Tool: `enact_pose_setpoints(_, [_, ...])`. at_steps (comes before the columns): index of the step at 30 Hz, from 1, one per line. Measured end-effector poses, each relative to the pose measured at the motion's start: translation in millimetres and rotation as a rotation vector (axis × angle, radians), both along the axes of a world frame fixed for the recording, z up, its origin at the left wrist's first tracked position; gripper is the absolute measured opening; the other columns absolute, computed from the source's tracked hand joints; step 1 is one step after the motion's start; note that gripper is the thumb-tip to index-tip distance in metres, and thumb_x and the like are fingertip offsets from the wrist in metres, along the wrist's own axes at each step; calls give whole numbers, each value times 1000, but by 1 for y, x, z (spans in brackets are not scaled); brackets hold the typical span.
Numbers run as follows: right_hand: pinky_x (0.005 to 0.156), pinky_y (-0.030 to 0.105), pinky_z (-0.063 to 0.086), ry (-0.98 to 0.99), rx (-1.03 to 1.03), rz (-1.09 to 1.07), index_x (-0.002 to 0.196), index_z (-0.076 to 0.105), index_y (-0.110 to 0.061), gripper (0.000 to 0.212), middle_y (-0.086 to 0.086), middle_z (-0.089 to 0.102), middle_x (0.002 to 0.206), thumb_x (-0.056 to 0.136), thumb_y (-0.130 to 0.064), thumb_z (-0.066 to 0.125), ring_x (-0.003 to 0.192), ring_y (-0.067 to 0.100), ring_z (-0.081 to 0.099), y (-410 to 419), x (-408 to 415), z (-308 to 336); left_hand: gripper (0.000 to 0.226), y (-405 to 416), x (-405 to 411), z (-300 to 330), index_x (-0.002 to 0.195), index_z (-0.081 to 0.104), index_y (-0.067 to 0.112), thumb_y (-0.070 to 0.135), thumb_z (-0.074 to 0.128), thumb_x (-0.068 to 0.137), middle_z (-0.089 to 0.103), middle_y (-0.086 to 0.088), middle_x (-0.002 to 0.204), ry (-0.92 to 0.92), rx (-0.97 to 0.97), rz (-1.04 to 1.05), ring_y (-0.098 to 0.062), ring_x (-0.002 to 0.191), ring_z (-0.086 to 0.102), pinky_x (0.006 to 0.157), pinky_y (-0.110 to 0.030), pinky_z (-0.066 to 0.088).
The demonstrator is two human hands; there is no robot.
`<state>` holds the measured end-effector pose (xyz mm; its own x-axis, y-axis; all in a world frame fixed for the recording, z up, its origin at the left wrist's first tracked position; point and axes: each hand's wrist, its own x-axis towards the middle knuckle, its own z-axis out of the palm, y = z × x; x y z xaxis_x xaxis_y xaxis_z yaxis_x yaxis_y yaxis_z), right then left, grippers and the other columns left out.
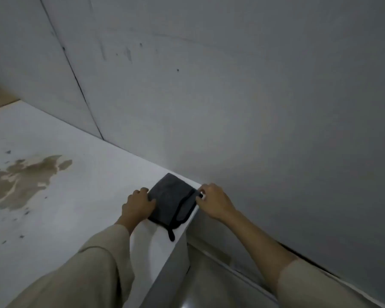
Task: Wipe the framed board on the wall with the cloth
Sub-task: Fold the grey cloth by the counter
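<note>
A folded dark grey cloth [171,200] with a black trimmed edge lies at the right corner of a white surface [82,178], close to the wall. My left hand [138,205] rests on the cloth's left edge, fingers curled over it. My right hand [213,202] pinches the cloth's right corner at the edge of the surface. No framed board shows in this view; only plain grey wall [242,96] rises behind the cloth.
A brown stain [25,178] spreads over the left part of the white surface, with small specks around it. The surface ends just right of the cloth, dropping to a glossy floor [209,283]. A vertical seam [76,78] runs down the wall at left.
</note>
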<state>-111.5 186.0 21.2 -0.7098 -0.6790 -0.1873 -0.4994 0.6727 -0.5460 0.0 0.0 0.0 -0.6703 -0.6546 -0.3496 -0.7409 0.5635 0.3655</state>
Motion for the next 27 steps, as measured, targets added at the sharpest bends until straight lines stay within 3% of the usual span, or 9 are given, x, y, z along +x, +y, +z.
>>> enact_pose_setpoints(6, [96,42,45,-60,44,-1,125,55,-12,38,16,50,124,91,-27,47,119,32,47,-32,-12,-30,55,-15,-18,-27,134,38,11,43,50,91,45,-16,133,-26,-43,53,-34,121,43,99,-46,42])
enact_pose_setpoints(10, [106,42,36,-72,84,13,139,44,-13,47,13,39,140,93,-26,47,131,33,34,-32,-13,-38,42,-20,-32,-24,109,56,3,39,58,87,62,-16,111,62,62,134,-33,101,57,85,-36,49])
enact_pose_setpoints(13, [96,40,45,-117,11,18,123,58,-4,36,18,54,122,91,-19,50,119,34,49,-29,-15,-31,29,-18,-37,-9,107,62,3,25,58,89,64,-16,109,149,94,101,-32,101,58,85,-34,47])
enact_pose_setpoints(15, [83,35,50,-188,-28,-5,110,62,6,30,19,61,103,90,-14,51,105,36,58,-27,-18,-23,26,-16,-37,6,109,62,5,22,56,90,64,-15,111,215,75,29,-31,102,58,88,-34,46])
enact_pose_setpoints(20, [98,30,40,-242,-131,-80,134,47,-1,50,15,53,132,90,-20,60,121,29,51,-22,-25,15,19,-8,-33,59,105,63,10,20,54,92,62,-6,110,287,112,-256,-21,97,55,85,-30,44])
enact_pose_setpoints(27, [108,38,38,-433,-359,-245,147,28,-9,82,7,37,148,80,-18,74,134,26,39,-16,-26,77,11,10,-44,165,99,61,15,17,57,90,62,-6,107,130,-123,-668,-19,92,53,80,-29,41])
